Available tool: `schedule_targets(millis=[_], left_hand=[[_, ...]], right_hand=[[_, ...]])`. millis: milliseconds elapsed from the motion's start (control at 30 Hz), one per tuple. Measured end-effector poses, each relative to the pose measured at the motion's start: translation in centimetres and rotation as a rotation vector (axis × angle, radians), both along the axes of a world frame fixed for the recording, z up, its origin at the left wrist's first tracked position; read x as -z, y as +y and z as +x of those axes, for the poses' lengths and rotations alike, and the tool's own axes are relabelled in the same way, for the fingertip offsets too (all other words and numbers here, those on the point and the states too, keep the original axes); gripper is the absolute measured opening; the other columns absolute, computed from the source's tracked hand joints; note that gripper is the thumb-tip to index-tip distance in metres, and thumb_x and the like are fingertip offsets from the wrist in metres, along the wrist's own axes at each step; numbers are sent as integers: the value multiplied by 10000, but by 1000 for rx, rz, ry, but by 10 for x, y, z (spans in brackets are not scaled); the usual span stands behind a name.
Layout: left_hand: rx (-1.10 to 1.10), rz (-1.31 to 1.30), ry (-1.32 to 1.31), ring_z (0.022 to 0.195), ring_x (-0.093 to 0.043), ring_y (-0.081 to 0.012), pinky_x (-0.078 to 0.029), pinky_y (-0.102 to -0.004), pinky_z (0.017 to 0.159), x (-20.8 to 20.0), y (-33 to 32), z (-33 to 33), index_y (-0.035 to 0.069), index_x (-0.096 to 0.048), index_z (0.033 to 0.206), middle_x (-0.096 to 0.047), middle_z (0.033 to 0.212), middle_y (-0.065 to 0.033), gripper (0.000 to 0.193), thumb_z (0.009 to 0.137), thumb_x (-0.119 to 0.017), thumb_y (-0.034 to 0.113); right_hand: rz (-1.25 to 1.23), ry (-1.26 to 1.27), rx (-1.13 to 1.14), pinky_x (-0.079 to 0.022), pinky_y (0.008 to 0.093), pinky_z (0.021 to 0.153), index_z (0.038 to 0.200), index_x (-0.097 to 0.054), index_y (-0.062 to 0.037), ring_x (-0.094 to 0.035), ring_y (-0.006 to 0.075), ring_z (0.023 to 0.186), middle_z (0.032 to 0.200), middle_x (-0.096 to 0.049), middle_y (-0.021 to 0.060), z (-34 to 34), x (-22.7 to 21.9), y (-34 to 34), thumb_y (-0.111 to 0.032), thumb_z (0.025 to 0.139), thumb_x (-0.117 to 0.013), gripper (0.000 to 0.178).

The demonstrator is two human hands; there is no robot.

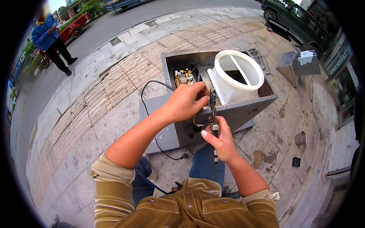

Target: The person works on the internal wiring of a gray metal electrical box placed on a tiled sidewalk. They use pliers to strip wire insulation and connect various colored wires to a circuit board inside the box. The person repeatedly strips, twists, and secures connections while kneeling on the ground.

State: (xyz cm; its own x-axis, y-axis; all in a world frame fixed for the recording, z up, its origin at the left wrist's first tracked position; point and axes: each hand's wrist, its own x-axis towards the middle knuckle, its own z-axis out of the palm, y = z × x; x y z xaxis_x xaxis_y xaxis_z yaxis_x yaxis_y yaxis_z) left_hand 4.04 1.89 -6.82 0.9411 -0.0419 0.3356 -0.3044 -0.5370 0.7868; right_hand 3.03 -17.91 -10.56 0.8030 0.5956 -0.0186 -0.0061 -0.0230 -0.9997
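Observation:
An open grey metal box stands in front of me, with a white plastic round duct and brass fittings with wires inside it. My left hand is closed in a pinch at the box's near edge, beside the duct; what its fingertips hold is hidden. My right hand grips a long pair of pliers with black-and-white handles. They point upright, their jaws close to my left fingertips. Below my left hand a short yellow wire with a connector hangs on the box's front.
A black power cord loops over a grey panel on the pavement to its plug. A bent sheet-metal piece, a small metal cup and a black square piece lie right. A person in blue stands far left; a dark green vehicle is far right.

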Motion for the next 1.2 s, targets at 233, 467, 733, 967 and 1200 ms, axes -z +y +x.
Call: schedule_targets(millis=[233, 467, 733, 967, 1200], left_hand=[[13, 34, 4, 690, -611, -99, -501, -273, 654, -5, -3, 0, -6, -598, 936, -668, 761, -74, 92, 878, -642, 52], [168, -80, 146, 734, -564, -75, -481, -264, 664, -4, 8, 9, 4, -594, 905, -622, 777, -15, 223, 832, -751, 143], [150, -85, 238, 665, -468, -43, -414, -220, 577, -3, 6, 16, 22, -563, 812, -539, 726, 39, 271, 797, -799, 154], [31, -284, 203, 742, -551, -68, -472, -241, 676, -6, 24, 8, 22, -638, 989, -627, 864, -6, 347, 810, -798, 274], [-210, -320, -108, 848, -543, -90, -464, -245, 754, -21, 54, -14, 51, -482, 1371, -607, 1256, -104, 531, 925, -635, 296]], right_hand=[[-64, -108, 64, -463, 281, 722, 1160, -444, 36, -542, 99, 779, 890, -612, 65, 2, 11, -2, -184, 805, -752, 518], [-142, -208, 135, -489, 322, 826, 1163, -429, 46, -630, 178, 917, 968, -657, 150, 0, 17, 1, -124, 802, -747, 510], [-140, -252, 241, -490, 332, 830, 1212, -411, 61, -627, 203, 937, 1037, -636, 167, -6, 23, 5, -83, 804, -740, 543], [675, 18, 557, -395, 317, 805, 1182, -454, -20, -463, 142, 836, 941, -491, 56, 15, 52, -65, -295, 933, -576, 390], [665, 1100, 380, -427, 388, 779, 1015, -522, -39, -503, 226, 829, 898, -522, 85, -16, 103, -113, -283, 823, -657, 339]])
